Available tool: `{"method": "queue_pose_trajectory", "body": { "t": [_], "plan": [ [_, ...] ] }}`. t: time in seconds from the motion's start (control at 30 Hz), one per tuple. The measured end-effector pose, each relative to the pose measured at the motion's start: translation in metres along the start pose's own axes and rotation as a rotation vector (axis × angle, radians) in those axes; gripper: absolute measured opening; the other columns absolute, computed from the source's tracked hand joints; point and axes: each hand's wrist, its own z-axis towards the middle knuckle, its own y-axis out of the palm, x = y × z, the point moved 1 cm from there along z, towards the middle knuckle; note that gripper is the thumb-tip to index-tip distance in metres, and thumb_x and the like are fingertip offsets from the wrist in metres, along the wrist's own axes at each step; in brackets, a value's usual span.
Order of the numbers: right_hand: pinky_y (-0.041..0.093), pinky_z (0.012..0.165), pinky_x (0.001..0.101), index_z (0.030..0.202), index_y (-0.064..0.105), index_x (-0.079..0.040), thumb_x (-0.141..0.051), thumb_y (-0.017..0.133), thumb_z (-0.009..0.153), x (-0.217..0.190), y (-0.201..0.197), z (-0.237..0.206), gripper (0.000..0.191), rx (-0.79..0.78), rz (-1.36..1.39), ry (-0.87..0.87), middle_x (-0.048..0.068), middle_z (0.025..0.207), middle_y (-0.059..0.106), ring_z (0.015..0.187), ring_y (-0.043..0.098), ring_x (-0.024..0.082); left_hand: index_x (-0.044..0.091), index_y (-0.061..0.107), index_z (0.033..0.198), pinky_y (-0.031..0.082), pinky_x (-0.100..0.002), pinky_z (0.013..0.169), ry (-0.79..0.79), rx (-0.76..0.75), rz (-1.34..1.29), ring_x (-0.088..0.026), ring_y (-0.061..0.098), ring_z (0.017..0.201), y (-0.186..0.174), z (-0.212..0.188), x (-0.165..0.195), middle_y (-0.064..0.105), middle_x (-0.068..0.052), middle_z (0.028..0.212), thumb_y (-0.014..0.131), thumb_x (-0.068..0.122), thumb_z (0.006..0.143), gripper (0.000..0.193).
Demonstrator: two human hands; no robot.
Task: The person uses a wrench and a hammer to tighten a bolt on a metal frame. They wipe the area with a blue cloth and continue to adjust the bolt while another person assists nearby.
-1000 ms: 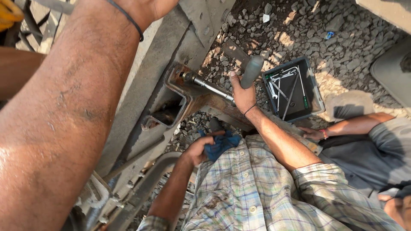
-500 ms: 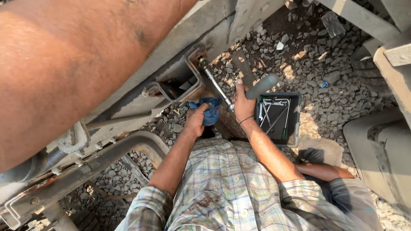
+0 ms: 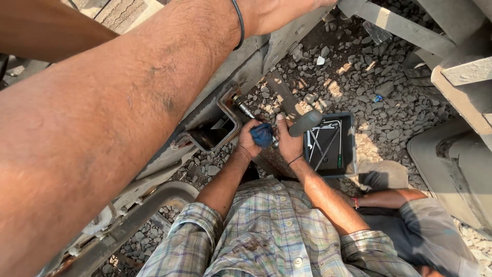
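Grey stones (image 3: 389,110) under tool tray (image 3: 349,149)

There are no labels, signs or screens here. The only thing like a package is a small blue scrap (image 3: 377,98), maybe a wrapper, lying on the grey stones just above the open tool box (image 3: 350,154). The box is dark grey, square, and sits on the stones with metal tools inside it.
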Motion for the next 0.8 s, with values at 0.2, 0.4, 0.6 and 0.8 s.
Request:
{"method": "queue_pose_trajectory", "body": {
  "t": [0.2,0.4,0.6,0.8],
  "plan": [
    [0.036,0.051,0.0261,0.072,0.057,-0.006,-0.036,0.056,0.108,-0.004,0.004,-0.013,0.047,-0.038,-0.076,-0.063,-0.003,0.061,0.047,0.057,0.045,0.007,0.012,0.063,0.096,0.058,-0.040,0.076,0.033,0.175,-0.035,-0.023,0.067,0.081,-0.005,0.005,-0.006,0.067,-0.005,0.089,0.081,0.037,0.081,0.034],
    [0.040,0.041,0.0344,0.064,0.044,-0.012,-0.037,0.053,0.106,-0.010,-0.003,0.028,0.049,0.200,0.451,0.282,0.001,0.049,0.044,0.039,0.044,0.016,0.017,0.051,0.087,0.050,-0.036,0.060,0.012,-0.026,-0.011,-0.019,0.057,0.067,-0.005,0.014,-0.009,0.053,-0.001,0.075,0.092,0.037,0.087,0.046],
    [0.041,0.039,0.0367,0.065,0.042,-0.014,-0.040,0.056,0.101,-0.009,-0.013,0.044,0.047,0.232,0.576,0.420,0.002,0.049,0.042,0.037,0.041,0.018,0.015,0.057,0.098,0.060,-0.040,0.065,0.006,0.422,0.094,-0.019,0.067,0.070,0.002,0.014,-0.011,0.065,-0.005,0.081,0.078,0.043,0.070,0.045],
    [0.045,0.059,0.0296,0.080,0.059,-0.003,-0.027,0.081,0.094,-0.013,0.007,-0.053,0.035,-0.015,-0.253,-0.560,0.007,0.073,0.060,0.065,0.060,0.017,0.008,0.061,0.094,0.050,-0.040,0.058,-0.155,0.419,0.030,-0.023,0.060,0.070,0.004,0.010,-0.007,0.062,-0.007,0.074,0.080,0.048,0.070,0.051]
  ]
}}
